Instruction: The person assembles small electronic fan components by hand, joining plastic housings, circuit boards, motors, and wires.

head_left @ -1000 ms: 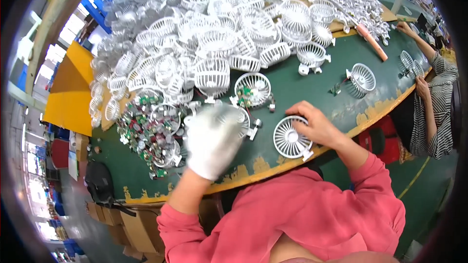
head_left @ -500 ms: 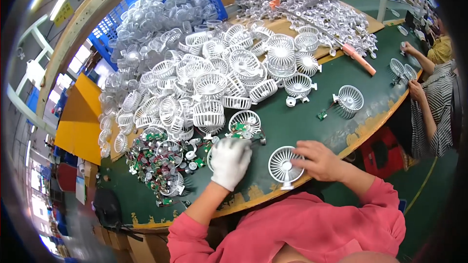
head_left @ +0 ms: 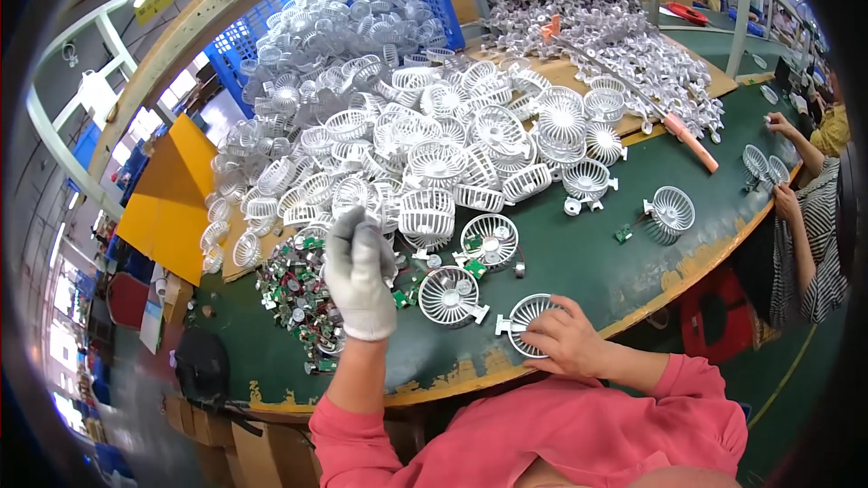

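My left hand (head_left: 359,276), in a white glove, is raised over the heap of small green circuit boards with wires and motors (head_left: 303,285). Its fingers are curled together; whatever they hold, if anything, cannot be made out. Near the table's front edge, my bare right hand (head_left: 565,341) has its fingers over the right side of a round white fan housing (head_left: 527,318), whose short stem points left. Between the hands lies another fan housing (head_left: 449,295), stem toward the lower right. Just behind it sits a further housing (head_left: 489,240) with a green board against it.
A big pile of white fan housings (head_left: 434,163) spills from a blue crate (head_left: 452,14). Small grey-white parts (head_left: 579,18) are heaped at the back on cardboard. An orange-handled tool (head_left: 691,142) lies to the right, beyond a lone housing (head_left: 671,210). A co-worker's hands (head_left: 787,203) are at far right.
My left hand has left the middle housing and moved left and up over the circuit boards. Under my right hand the housing has turned, its stem swinging from the front to the left.
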A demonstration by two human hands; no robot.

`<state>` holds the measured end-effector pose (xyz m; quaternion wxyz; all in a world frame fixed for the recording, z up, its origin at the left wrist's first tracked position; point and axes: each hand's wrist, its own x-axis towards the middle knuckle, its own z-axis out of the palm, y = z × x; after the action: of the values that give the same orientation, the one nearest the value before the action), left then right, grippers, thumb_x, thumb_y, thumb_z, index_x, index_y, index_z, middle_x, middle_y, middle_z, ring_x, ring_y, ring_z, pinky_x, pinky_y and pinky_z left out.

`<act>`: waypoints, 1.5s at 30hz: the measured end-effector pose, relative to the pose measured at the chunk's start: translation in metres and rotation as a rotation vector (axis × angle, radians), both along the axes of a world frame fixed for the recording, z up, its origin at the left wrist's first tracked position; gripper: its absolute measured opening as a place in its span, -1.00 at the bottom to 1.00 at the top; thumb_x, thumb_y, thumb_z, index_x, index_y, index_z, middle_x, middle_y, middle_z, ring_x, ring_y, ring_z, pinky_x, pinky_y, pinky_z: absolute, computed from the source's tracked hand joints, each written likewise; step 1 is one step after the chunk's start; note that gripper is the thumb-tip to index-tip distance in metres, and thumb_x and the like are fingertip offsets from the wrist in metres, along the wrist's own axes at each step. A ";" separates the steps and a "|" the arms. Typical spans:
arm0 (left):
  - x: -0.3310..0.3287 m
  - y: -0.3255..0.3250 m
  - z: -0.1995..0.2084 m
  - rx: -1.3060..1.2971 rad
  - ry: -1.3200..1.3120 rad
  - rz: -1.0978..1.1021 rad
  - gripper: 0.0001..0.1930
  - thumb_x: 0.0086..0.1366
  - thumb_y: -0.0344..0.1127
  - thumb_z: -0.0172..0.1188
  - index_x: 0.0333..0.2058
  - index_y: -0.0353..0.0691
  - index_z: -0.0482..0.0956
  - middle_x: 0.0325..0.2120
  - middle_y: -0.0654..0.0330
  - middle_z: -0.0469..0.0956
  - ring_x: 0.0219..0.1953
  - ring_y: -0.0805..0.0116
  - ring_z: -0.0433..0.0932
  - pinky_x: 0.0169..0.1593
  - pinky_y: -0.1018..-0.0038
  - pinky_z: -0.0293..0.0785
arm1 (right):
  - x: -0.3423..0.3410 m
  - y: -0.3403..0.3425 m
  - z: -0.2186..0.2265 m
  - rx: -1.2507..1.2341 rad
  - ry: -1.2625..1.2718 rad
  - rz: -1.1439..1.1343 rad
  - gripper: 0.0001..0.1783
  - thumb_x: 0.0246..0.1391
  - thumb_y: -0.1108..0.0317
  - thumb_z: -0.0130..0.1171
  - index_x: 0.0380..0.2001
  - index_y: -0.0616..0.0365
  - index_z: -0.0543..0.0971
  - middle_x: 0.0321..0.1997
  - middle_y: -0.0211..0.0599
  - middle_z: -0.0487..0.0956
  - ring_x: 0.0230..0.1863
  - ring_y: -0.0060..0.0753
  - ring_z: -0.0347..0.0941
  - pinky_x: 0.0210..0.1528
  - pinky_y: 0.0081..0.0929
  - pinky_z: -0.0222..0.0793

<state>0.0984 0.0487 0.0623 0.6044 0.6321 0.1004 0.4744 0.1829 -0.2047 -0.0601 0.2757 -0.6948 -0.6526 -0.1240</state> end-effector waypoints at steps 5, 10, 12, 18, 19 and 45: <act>-0.028 -0.018 -0.016 -0.043 0.176 -0.129 -0.69 0.29 -0.31 0.08 -0.07 -0.39 0.40 -0.46 0.29 0.46 -0.62 0.67 0.29 -0.60 0.70 0.17 | 0.000 -0.007 -0.009 -0.001 0.023 0.000 -0.60 -0.21 0.08 0.34 -0.29 0.02 0.57 -0.29 -0.43 0.47 -0.20 -0.38 0.42 0.15 -0.14 0.18; -0.052 -0.057 -0.028 -0.058 0.629 -0.454 -0.58 0.23 -0.29 0.18 0.02 -0.37 0.40 -0.41 0.27 0.48 -0.43 0.59 0.41 -0.34 0.64 0.37 | -0.006 -0.010 0.015 0.024 0.123 -0.001 -0.33 -0.21 0.02 0.34 0.01 0.06 0.47 -0.13 -0.30 0.48 -0.15 -0.24 0.42 0.03 -0.18 0.22; -0.053 -0.071 -0.055 0.011 0.646 -0.492 -0.56 0.21 -0.28 0.19 0.03 -0.34 0.39 -0.39 0.23 0.49 -0.40 0.52 0.46 -0.29 0.58 0.42 | -0.010 -0.008 0.032 0.055 0.174 0.046 -0.33 -0.19 0.03 0.33 0.01 0.08 0.46 -0.13 -0.28 0.48 -0.14 -0.24 0.42 -0.01 -0.21 0.25; -0.034 -0.094 -0.067 0.162 0.672 -0.552 -0.46 0.18 -0.34 0.17 0.12 -0.34 0.26 -0.32 0.10 0.51 -0.31 0.44 0.51 -0.24 0.50 0.46 | -0.002 0.012 0.036 0.131 0.202 0.097 -0.49 -0.17 0.10 0.31 -0.16 0.18 0.53 -0.33 -0.27 0.52 -0.31 -0.20 0.46 -0.27 -0.32 0.37; -0.033 -0.092 -0.081 0.215 0.589 -0.517 -0.45 0.18 -0.32 0.17 0.13 -0.33 0.25 -0.34 0.11 0.51 -0.33 0.42 0.52 -0.26 0.49 0.45 | 0.001 0.015 0.039 0.117 0.138 0.092 -0.52 -0.19 0.15 0.31 -0.18 0.16 0.53 -0.36 -0.28 0.50 -0.32 -0.23 0.46 -0.29 -0.32 0.36; -0.029 -0.073 -0.097 1.124 0.696 -0.382 -0.72 0.03 -0.23 0.27 -0.27 -0.09 0.48 -0.42 0.26 0.43 -0.37 0.26 0.49 -0.31 0.37 0.44 | 0.030 0.011 0.026 -0.323 -0.028 0.080 -0.72 -0.20 0.25 0.30 -0.45 0.08 0.43 -0.49 -0.40 0.40 -0.36 -0.35 0.37 -0.10 -0.34 0.20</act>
<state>0.0691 -0.0243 -0.0345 0.1904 0.9719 -0.0856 0.1090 0.2127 -0.1938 -0.0340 0.1561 -0.7018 -0.6949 -0.0158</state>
